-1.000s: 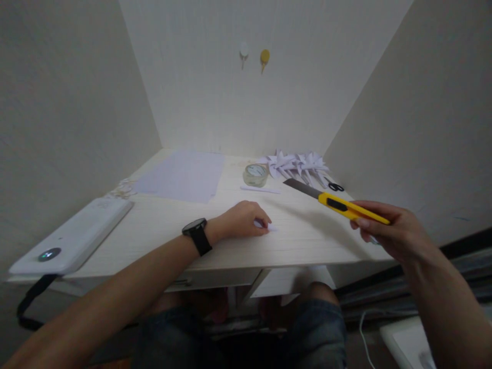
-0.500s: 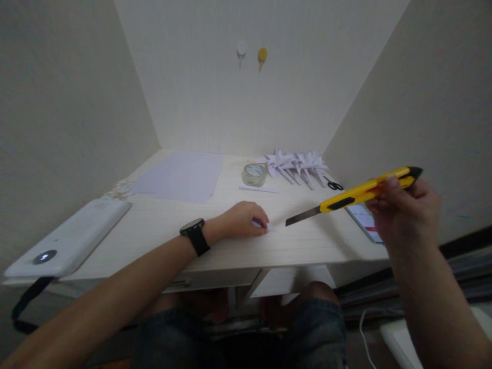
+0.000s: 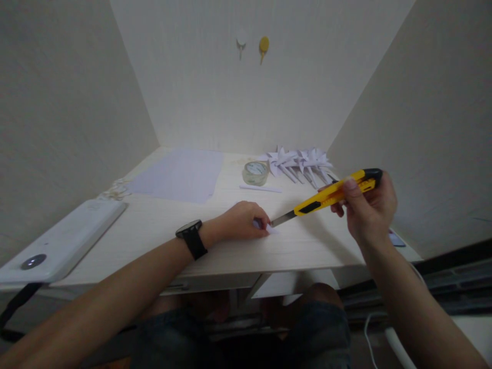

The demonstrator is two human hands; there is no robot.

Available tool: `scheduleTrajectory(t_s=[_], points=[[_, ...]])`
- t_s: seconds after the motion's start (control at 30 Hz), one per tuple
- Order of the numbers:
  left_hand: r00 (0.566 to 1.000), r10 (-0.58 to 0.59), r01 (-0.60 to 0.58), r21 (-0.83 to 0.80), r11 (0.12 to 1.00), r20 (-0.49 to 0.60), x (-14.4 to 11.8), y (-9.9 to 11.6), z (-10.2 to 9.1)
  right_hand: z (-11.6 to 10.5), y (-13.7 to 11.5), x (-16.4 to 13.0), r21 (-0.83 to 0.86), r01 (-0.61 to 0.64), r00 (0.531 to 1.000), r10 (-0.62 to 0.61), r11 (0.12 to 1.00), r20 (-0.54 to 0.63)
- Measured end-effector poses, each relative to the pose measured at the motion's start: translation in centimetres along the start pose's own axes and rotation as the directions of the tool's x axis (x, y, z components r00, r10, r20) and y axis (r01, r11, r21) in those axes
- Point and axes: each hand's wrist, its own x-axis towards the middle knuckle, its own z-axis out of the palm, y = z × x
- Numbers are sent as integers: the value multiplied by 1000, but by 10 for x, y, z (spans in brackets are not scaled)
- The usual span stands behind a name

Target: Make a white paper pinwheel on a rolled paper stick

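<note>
- Left hand is curled down on the pale wooden desk, fingertips pinning a small white folded paper piece.
- Right hand is wrapped tight round a yellow-and-black utility knife, blade tip right at that paper.
- Clear tape roll sits further back.

Left hand pressed flat, right hand gripping.

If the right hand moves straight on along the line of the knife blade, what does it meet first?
Most likely the small white paper piece pinned to the desk by the left hand. The blade of the yellow utility knife in the right hand points at it, the fingertips just beyond. Depth is unclear.
</note>
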Motion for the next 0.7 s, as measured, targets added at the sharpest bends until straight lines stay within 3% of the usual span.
scheduleTrajectory(t_s=[0.53, 0.7], points=[[1000, 14, -14, -5, 1000, 16, 1, 3, -2, 6, -1, -3, -50, 21, 1000, -21, 999, 11], [999, 32, -32, -2, 999, 17, 0, 2, -1, 12, -1, -1, -63, -41, 992, 48, 997, 120]])
